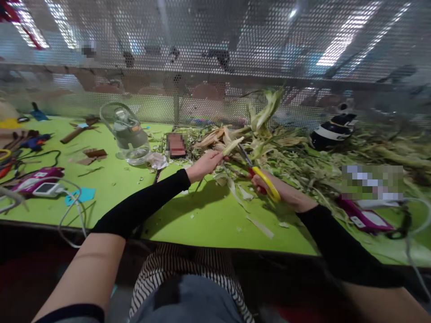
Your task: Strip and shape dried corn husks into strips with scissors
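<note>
Over the green table (208,224), my left hand (208,164) is closed on a pale green husk strip (233,146) that points up to the right. Just right of it, my right hand (266,183) grips scissors (270,184) with yellow and red handles. The metal blades reach up and left, close beside the strip. Behind both hands lies a pile of dry and green husks (215,137), with a larger leafy husk (266,112) standing up from it. Cut scraps (261,227) lie on the table below the scissors.
A clear water bottle (129,137) stands to the left, near a crumpled tissue (157,160). A black and white bottle (332,131) is at the back right. Purple devices (367,217) with cables lie at both sides. A perforated metal screen (202,49) rises behind the table.
</note>
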`<state>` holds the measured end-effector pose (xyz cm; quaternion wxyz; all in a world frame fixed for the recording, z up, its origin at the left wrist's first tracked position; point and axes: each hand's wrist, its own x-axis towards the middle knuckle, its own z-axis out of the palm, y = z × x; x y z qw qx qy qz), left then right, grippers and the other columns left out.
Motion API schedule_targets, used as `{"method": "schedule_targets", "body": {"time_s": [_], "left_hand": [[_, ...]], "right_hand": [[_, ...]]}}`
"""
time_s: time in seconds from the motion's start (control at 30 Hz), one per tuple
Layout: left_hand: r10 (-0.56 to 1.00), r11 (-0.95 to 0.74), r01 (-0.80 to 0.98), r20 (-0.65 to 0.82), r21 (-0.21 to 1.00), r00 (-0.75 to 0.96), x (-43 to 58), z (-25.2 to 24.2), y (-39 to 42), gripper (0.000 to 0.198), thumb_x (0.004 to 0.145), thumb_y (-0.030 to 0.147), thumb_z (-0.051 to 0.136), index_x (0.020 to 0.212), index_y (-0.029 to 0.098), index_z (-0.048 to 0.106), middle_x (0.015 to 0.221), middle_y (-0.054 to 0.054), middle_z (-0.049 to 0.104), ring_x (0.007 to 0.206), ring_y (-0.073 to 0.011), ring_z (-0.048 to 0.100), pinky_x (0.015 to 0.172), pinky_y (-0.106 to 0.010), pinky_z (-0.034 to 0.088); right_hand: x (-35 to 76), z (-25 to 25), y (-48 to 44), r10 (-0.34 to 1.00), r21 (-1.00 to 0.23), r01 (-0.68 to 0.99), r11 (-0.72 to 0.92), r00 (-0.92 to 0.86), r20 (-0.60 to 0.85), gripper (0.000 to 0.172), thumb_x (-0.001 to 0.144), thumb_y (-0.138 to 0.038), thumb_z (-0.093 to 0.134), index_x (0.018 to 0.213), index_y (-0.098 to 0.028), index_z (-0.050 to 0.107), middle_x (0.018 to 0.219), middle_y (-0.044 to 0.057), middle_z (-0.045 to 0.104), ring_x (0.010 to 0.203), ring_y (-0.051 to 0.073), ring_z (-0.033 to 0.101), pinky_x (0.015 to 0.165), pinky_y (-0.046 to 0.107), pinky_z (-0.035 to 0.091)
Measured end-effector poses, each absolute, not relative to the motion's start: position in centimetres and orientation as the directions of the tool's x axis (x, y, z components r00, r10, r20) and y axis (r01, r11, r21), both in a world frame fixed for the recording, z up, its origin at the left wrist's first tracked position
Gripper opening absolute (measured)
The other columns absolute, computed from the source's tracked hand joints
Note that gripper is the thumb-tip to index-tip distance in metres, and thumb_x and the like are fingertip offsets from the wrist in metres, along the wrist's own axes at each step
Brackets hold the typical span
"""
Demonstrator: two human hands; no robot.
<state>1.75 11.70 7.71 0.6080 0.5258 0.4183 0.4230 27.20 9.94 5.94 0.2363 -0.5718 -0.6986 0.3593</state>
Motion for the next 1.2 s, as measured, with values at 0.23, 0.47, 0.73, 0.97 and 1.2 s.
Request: {"method": "schedule_targets", "body": {"time_s": [0.23, 0.47, 0.73, 0.97, 1.2], "left_hand": [[0.956, 0.169, -0.112, -0.135, 0.979, 0.262, 1.4, 7.7, 12.8, 0.031, 0.111, 0.015, 0.043, 0.087, 0.011, 0.063, 0.061, 0.008, 0.038, 0.045, -0.0025, 0.026, 0.046, -0.02, 0.015], [0.944, 0.171, -0.062, -0.145, 0.983, 0.297, 1.8, 7.4, 13.8, 0.031, 0.111, 0.016, 0.039, 0.087, 0.013, 0.059, 0.064, 0.008, 0.034, 0.047, -0.0036, 0.024, 0.047, -0.021, 0.015], [0.91, 0.003, 0.163, -0.071, 0.987, 0.408, 1.0, 6.9, 13.7, 0.028, 0.11, 0.021, 0.044, 0.093, 0.014, 0.065, 0.07, 0.005, 0.04, 0.058, -0.0093, 0.03, 0.055, -0.024, 0.024], [0.905, 0.012, 0.157, -0.077, 0.988, 0.417, 0.5, 6.9, 13.7, 0.029, 0.108, 0.018, 0.044, 0.087, 0.015, 0.063, 0.071, 0.004, 0.043, 0.06, -0.0102, 0.031, 0.057, -0.025, 0.024], [0.904, 0.079, 0.105, -0.116, 0.991, 0.412, 0.5, 6.4, 13.9, 0.029, 0.109, 0.02, 0.045, 0.089, 0.014, 0.064, 0.069, 0.005, 0.041, 0.055, -0.0077, 0.029, 0.052, -0.023, 0.021]], "right_hand": [[27.4, 5.9, 10.5, 0.935, -0.81, 0.586, 0.019, -0.298, -0.194, 0.061, 0.076, -0.075, 0.073, 0.106, -0.023, 0.057, 0.089, 0.001, 0.051, 0.074, 0.016, 0.05, 0.068, 0.033, 0.05], [26.8, 7.5, 10.0, 0.915, -0.741, 0.67, 0.045, -0.326, -0.24, 0.064, 0.077, -0.08, 0.067, 0.104, -0.023, 0.056, 0.096, 0.006, 0.055, 0.08, 0.022, 0.05, 0.075, 0.04, 0.051], [26.6, 7.1, 10.7, 0.92, -0.811, 0.584, -0.036, -0.297, -0.254, 0.071, 0.07, -0.085, 0.072, 0.106, -0.025, 0.058, 0.089, 0.001, 0.054, 0.072, 0.017, 0.051, 0.069, 0.037, 0.051], [26.9, 5.9, 11.3, 0.912, -0.837, 0.546, -0.043, -0.32, -0.256, 0.067, 0.072, -0.085, 0.075, 0.097, -0.025, 0.058, 0.071, -0.004, 0.05, 0.056, 0.013, 0.046, 0.052, 0.031, 0.044], [27.1, 6.0, 11.0, 0.936, -0.764, 0.624, -0.162, -0.147, -0.319, 0.066, 0.072, -0.088, 0.068, 0.09, -0.026, 0.057, 0.059, -0.003, 0.051, 0.046, 0.016, 0.046, 0.045, 0.033, 0.042]]}}
